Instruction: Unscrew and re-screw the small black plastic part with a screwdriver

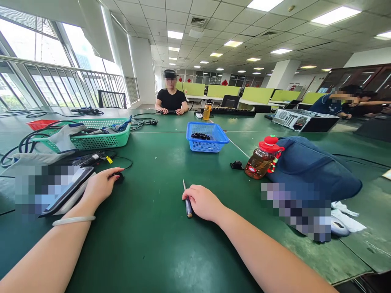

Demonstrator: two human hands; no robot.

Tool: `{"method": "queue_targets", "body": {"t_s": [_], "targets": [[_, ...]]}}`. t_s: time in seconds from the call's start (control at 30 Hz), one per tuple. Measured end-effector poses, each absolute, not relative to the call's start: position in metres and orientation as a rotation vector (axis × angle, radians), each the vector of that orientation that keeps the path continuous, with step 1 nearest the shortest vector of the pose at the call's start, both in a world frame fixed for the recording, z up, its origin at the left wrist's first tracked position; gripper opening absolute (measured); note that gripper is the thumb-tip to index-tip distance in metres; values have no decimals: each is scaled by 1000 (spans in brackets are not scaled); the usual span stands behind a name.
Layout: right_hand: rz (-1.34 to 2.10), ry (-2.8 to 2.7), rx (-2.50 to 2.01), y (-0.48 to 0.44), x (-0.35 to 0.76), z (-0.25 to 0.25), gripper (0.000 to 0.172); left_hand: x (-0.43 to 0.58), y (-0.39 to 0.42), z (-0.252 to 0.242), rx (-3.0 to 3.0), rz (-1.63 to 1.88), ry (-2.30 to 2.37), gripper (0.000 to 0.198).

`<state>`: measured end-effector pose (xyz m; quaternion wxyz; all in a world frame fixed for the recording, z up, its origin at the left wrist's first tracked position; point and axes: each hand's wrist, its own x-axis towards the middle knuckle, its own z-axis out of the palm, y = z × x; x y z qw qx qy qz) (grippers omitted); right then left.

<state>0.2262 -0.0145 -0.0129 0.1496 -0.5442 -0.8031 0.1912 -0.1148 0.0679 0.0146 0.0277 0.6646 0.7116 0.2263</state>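
Note:
On the left, my left hand [102, 185] reaches past a tablet-like device with a lit screen [71, 191]. Its fingers close on a small black object [119, 178], mostly hidden beneath them. A slim screwdriver [187, 205] with a pointed metal tip and dark handle lies against the green table, tip pointing away from me. My right hand [203, 201] has its thumb and fingers closed round the screwdriver's middle. Beyond the two hands stands a blue plastic basket [207, 145] holding black items I cannot make out.
A green basket [100, 140] with gloves and cables stands at the left. To the right are a red-lidded drink bottle [259, 160], a dark blue bag [311, 167] and a computer case [302, 120]. A person [171, 97] sits across the table; others are far right.

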Motion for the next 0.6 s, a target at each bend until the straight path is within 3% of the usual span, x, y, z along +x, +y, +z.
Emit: {"method": "queue_targets", "body": {"t_s": [0.6], "targets": [[530,-2315,-1560,-14,226,-14,31,-115,70,10,2264,625,2119,42]]}}
